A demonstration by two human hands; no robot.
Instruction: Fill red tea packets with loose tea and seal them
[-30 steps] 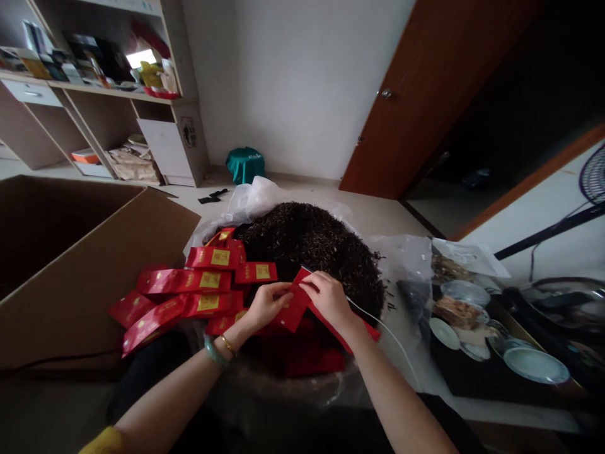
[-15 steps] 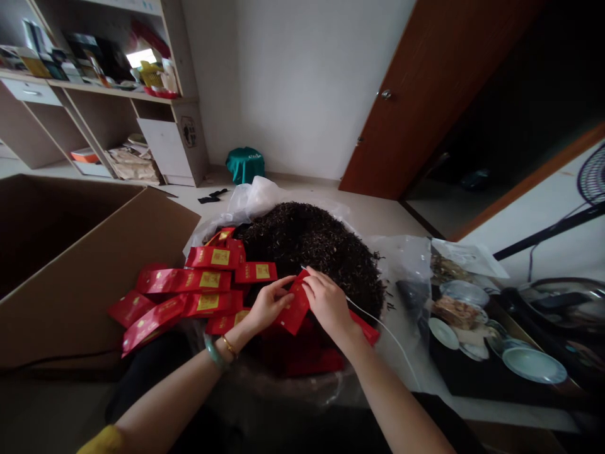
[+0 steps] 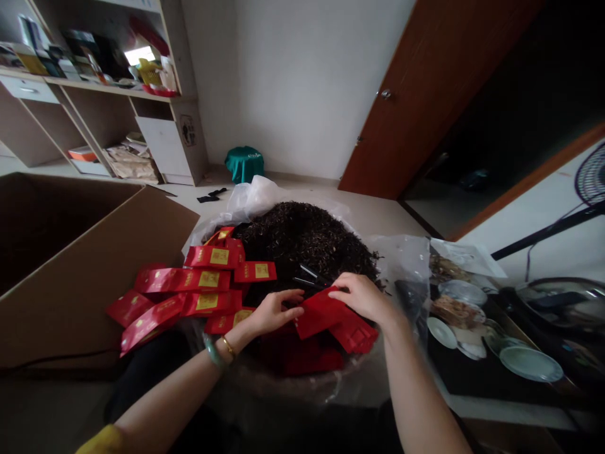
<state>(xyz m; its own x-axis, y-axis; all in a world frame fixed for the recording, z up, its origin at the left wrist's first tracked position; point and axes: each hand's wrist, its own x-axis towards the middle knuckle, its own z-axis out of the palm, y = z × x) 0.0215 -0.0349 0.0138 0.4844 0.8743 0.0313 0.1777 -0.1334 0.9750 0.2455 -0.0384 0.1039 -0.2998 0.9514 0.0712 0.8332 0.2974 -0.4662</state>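
Note:
My right hand [image 3: 363,297] pinches the upper right corner of a red packet [image 3: 319,313], which lies tilted in front of me. At the packet's left edge is my left hand [image 3: 271,313], its thumb and fingers apart; I cannot tell whether they touch it. Another red packet [image 3: 354,331] lies under my right hand. Beyond the hands is a heap of dark, dried leaf-like strands [image 3: 312,233], with a slim dark tool with bright edges [image 3: 312,277] lying on it. Several red packets with yellow labels [image 3: 208,280] are piled to the left.
A large cardboard box [image 3: 104,265] stands at the left. Clear plastic [image 3: 253,195] surrounds the heap. Dishes [image 3: 532,364] and bags of dried pieces sit on a dark surface at the right. A green-covered stool [image 3: 244,165] is near the wall.
My right hand has moved right, and the red packet has turned and shifted right with it. My left hand's fingers have spread. The slim tool now shows on the heap.

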